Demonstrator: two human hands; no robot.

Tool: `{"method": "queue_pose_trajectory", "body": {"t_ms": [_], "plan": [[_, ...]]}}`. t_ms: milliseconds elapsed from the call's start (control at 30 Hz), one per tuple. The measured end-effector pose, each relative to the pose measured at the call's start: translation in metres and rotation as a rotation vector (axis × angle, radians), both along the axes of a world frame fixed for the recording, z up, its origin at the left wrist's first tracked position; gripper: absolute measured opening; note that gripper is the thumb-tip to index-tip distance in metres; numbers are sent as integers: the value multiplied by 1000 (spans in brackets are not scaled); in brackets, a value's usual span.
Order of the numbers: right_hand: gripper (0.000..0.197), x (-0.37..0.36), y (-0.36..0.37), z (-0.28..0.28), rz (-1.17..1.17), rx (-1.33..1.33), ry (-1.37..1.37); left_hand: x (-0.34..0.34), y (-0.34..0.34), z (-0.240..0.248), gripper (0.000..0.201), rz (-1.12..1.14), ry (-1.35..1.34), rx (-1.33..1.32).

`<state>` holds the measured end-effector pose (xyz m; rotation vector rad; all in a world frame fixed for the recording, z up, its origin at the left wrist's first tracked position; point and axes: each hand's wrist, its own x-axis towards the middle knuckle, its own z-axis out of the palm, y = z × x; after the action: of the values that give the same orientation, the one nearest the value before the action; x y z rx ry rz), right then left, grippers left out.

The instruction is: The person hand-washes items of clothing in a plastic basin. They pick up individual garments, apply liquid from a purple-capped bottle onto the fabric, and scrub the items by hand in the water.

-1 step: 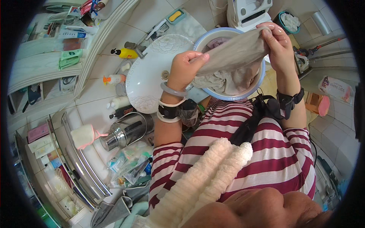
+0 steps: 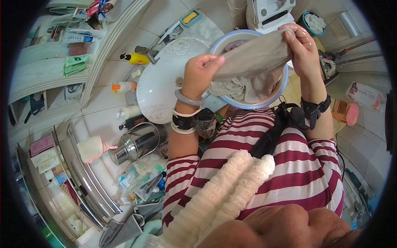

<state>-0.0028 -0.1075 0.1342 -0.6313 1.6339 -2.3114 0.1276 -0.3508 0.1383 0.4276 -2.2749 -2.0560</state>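
A wet, grey-beige cloth point(image 2: 255, 56) is stretched between my two hands above a blue-rimmed basin point(image 2: 285, 80). My left hand point(image 2: 201, 70) pinches its left end with thumb and fingers, next to the sink. At the upper right corner, my right hand point(image 2: 301, 47) is closed on the cloth, thumb on the near side. Below it, more crumpled fabric point(image 2: 248, 87) in grey and pinkish beige lies in the basin and hangs toward its left rim. A mauve piece of fabric point(image 2: 235, 45) shows at the basin's far side, partly covered by the stretched cloth.
Left of the basin is a white patterned sink point(image 2: 161, 82) with a tap point(image 2: 149, 53). Bottles, including a yellow one point(image 2: 135, 58), stand beside it. A steel flask point(image 2: 134, 144) and a white-and-pink dipper point(image 2: 92, 149) are nearer. A teal bin point(image 2: 313, 24) stands far right.
My left hand has shifted very slightly left and away from me, with the cloth still in it. My right hand looks unmoved.
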Motion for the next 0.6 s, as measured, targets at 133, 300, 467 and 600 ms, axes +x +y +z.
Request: {"method": "queue_pose_trajectory", "body": {"t_ms": [133,300,467,600], "plan": [[17,0,3,0,10,-24,-89,1,2,1,20,156,168,200],[19,2,6,8,95,-109,-230,3,7,26,19,239,173,574],[21,4,6,14,138,-141,-302,7,4,32,23,153,64,819],[22,3,4,14,145,-170,-381,6,0,26,24,156,9,846]]}}
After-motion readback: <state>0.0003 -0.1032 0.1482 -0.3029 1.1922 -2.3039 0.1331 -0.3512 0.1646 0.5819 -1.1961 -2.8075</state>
